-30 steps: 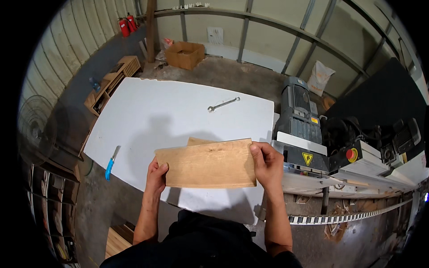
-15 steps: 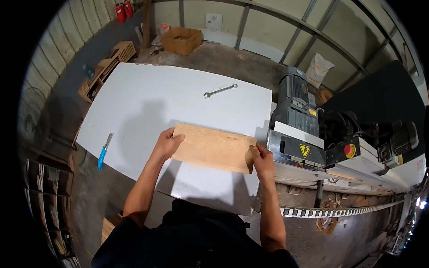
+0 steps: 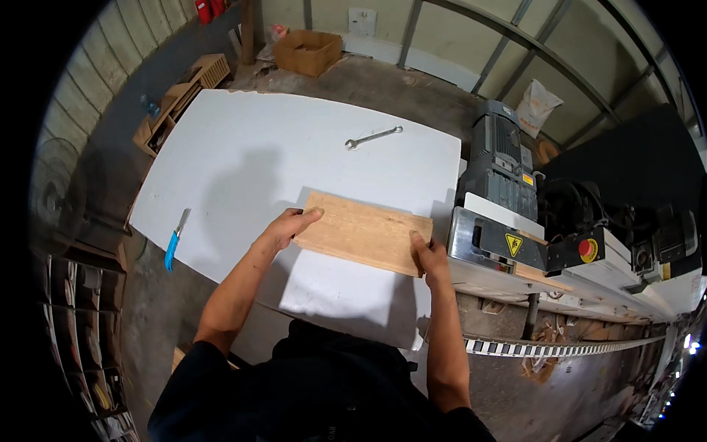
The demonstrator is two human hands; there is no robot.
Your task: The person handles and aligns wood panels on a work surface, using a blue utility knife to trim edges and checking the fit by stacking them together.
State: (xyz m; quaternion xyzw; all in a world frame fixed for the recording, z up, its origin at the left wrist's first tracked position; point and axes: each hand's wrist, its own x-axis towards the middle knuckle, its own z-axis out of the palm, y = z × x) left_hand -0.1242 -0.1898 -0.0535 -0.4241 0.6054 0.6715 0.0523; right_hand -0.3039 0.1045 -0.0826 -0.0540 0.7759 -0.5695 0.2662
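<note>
Between my two hands is a flat rectangular wooden board [image 3: 364,234], light brown with visible grain. It is held over the near part of the white worktable [image 3: 243,121] and tilts down toward the right. My left hand [image 3: 291,225] is closed on the board's left end, thumb on the upper face. At the right end my right hand [image 3: 429,258] grips the board, its thumb on the face too. The fingers beneath the board are hidden. A steel combination wrench [image 3: 374,138] lies beyond the board. On the table's left edge rests a folding saw with a blue handle [image 3: 172,250].
To the right stands a machine with a grey motor [image 3: 495,151] and a red stop button [image 3: 588,249]. A cardboard box [image 3: 308,53] and a white sack [image 3: 538,105] sit on the floor behind. Shelving [image 3: 85,324] is at the lower left, a fan [image 3: 55,191] above it.
The board has tilted further, its left end higher and its right end lower, with both hands still on it. The whole view has shifted slightly.
</note>
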